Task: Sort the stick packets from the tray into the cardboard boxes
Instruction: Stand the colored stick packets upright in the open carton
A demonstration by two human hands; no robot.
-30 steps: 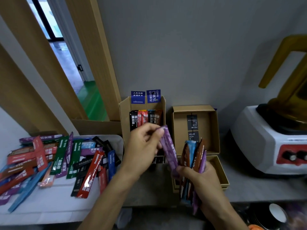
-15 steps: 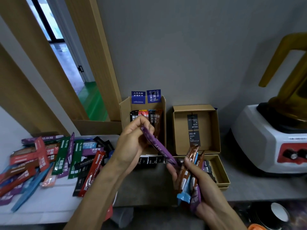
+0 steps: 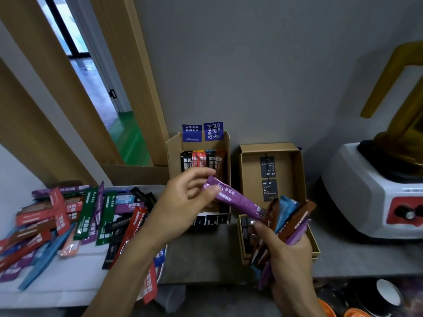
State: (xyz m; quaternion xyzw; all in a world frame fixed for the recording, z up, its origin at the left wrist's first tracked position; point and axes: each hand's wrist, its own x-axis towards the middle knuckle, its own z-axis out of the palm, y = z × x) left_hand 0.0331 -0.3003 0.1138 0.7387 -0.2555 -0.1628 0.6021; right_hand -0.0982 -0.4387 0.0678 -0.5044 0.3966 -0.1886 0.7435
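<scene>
My left hand [image 3: 183,202] pinches one end of a purple stick packet [image 3: 235,200], held slanted in front of the left cardboard box [image 3: 175,147], where several packets stand upright. My right hand [image 3: 289,255] grips a fanned bundle of packets [image 3: 288,216] in brown, blue and purple, and the purple packet's lower end reaches into it. Behind that bundle stands the right cardboard box [image 3: 297,170], its open lid showing two black labels. On the left, the white tray [image 3: 57,284] carries a loose heap of red, green, blue, purple and black packets.
A white and red blender base [image 3: 375,193] with an amber jar stands at the right. A grey wall rises directly behind the boxes. Wooden door frames and a doorway lie at the back left. Dishes [image 3: 386,294] show at the lower right, below the counter edge.
My left hand has drawn the purple packet out of the right hand's bundle, lifted it toward the left box and tilted it from upright to slanted. The right hand's bundle has fanned out.
</scene>
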